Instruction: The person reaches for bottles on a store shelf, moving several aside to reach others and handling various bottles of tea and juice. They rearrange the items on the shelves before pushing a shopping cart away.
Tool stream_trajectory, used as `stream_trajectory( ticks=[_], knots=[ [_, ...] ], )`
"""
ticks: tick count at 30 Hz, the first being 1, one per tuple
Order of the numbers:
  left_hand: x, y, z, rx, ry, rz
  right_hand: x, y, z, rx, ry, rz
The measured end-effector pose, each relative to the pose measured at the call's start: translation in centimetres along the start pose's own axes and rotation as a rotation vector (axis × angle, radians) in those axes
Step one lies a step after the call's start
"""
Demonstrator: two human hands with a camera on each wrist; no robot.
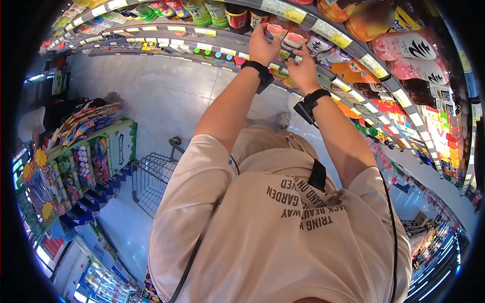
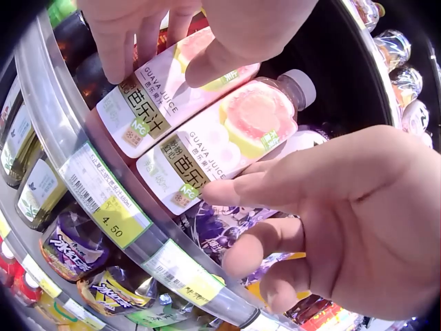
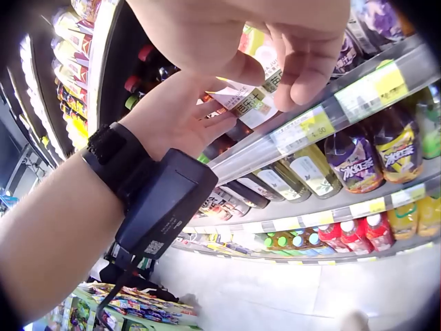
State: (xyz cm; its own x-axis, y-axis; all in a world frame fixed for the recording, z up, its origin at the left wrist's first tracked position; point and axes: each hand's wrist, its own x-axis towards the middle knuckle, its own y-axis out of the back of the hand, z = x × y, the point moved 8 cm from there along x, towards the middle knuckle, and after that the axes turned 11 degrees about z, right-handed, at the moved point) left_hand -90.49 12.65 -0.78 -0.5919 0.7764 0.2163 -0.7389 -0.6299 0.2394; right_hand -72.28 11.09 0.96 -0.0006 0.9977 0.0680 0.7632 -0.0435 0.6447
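Two guava juice bottles lie side by side on the shelf, with pink fruit labels. My left hand (image 1: 263,48) holds the left guava juice bottle (image 2: 148,103), thumb on its label and fingers along its far-left side. My right hand (image 2: 351,221) is at the right guava juice bottle (image 2: 207,148), one straight fingertip at the lower corner of its label. The other fingers of that hand bend loosely with nothing between them. In the right wrist view, the right hand hides part of the bottles, and the left hand (image 3: 180,114) shows behind it.
A shelf-edge strip with price tags (image 2: 103,200) runs just below the bottles. Purple-labelled bottles (image 2: 224,224) lie right of them; iced tea bottles (image 3: 355,162) stand one shelf lower. A wire shopping cart (image 1: 151,179) stands on the floor near a snack display (image 1: 88,161).
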Motion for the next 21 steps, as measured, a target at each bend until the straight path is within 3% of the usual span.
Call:
stream_trajectory(
  ticks=[13, 16, 19, 21],
  knots=[
    [-0.2, 0.1, -0.2, -0.009, -0.040, 0.051, -1.1, -0.3, -0.4, 0.012, 0.027, -0.077],
    [-0.2, 0.8, -0.6, -0.120, -0.072, 0.059, -3.0, -1.0, -0.3, -0.058, 0.177, -0.105],
    [-1.1, 3.3, -0.6, -0.044, 0.022, -0.001, -7.6, 0.2, -5.3, -0.247, 0.373, -0.377],
    [-1.2, 5.3, 0.3, -0.017, -0.038, -0.020, -11.3, 1.4, -7.8, -0.354, 0.686, -0.426]
  ],
)
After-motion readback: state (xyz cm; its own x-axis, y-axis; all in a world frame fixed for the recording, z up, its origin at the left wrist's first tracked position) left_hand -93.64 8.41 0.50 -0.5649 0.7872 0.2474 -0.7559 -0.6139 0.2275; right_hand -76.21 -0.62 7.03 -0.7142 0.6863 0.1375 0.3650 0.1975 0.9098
